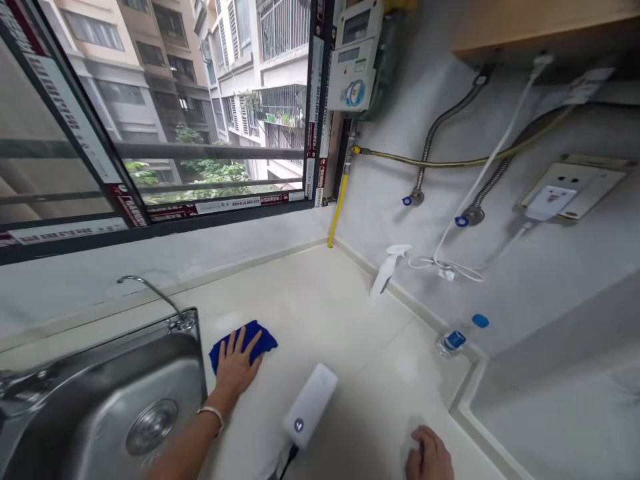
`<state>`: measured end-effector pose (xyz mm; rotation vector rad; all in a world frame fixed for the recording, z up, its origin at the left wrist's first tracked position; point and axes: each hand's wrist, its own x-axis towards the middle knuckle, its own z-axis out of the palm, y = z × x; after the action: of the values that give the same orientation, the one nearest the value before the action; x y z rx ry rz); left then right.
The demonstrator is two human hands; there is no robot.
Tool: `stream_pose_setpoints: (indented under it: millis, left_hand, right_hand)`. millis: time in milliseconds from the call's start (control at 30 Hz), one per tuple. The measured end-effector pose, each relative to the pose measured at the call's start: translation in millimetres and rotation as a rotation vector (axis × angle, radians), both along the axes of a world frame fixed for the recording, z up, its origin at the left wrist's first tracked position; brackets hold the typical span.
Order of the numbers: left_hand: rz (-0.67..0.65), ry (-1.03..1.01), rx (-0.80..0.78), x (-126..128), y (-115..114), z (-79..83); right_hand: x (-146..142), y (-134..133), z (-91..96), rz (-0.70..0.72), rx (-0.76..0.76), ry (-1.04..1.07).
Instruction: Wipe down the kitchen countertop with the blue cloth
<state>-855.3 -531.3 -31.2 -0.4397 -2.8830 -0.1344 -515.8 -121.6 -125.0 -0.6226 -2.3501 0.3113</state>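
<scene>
Spread wide and palm down, the left hand [236,365] presses on a dark blue cloth [261,339], its fingers lying over the fabric rather than closed around it. The cloth lies flat on the cream countertop [310,293] beneath those fingers, showing beyond them and on both sides. A pale bracelet [213,415] circles the wrist. The right hand [429,457], well apart at the lower edge of the view, has its fingers curled in by the counter; whether it holds anything I cannot tell.

Beyond the left hand, the window frame carries protective tape [240,203] printed in red and white, its repeated characters too small to read. Farther off to the right, a wall meter [354,60] bears a round blue sticker and small dark display panels, also illegible. A clear water bottle [454,341] with a blue cap and blue label stands beyond the right hand; its brand cannot be made out.

Between the two hands, a white power bank [311,405] with a round lit display and a black cable takes up counter space. Just left of the left hand is the stainless sink [113,380], its slim faucet [183,323] behind. A white spray bottle [384,275] stands against the wall, beyond and right of the cloth.
</scene>
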Motion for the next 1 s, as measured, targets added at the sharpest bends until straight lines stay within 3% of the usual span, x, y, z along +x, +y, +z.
stream_pose_setpoints:
  millis: [100,267,433,633,833,1000]
  left_hand:
    - [-0.016,-0.01,-0.011,41.9,1.4,2.2]
    - [-0.034,-0.026,-0.013,98.2,-2.8,2.1]
    - [-0.047,-0.027,-0.013,140.4,-14.1,3.2]
    - [-0.068,-0.002,-0.002,180.7,-34.9,-2.4]
    - [-0.078,-0.06,0.006,191.5,-43.5,-13.9]
    - [-0.084,0.048,0.004,162.1,-23.0,-10.1]
  right_hand:
    - [-3.4,-6.0,1.9,-0.003,0.091,0.017]
    - [-8.7,-20.7,18.5,-0.014,0.091,0.061]
    - [-11.3,-24.0,25.4,-0.011,0.074,0.098]
    - [-11.4,-20.2,16.7,0.035,0.06,0.156]
    - [-12.4,-20.6,14.0,0.013,0.02,0.132]
    - [-8.6,-21.2,17.5,0.011,0.039,0.082]
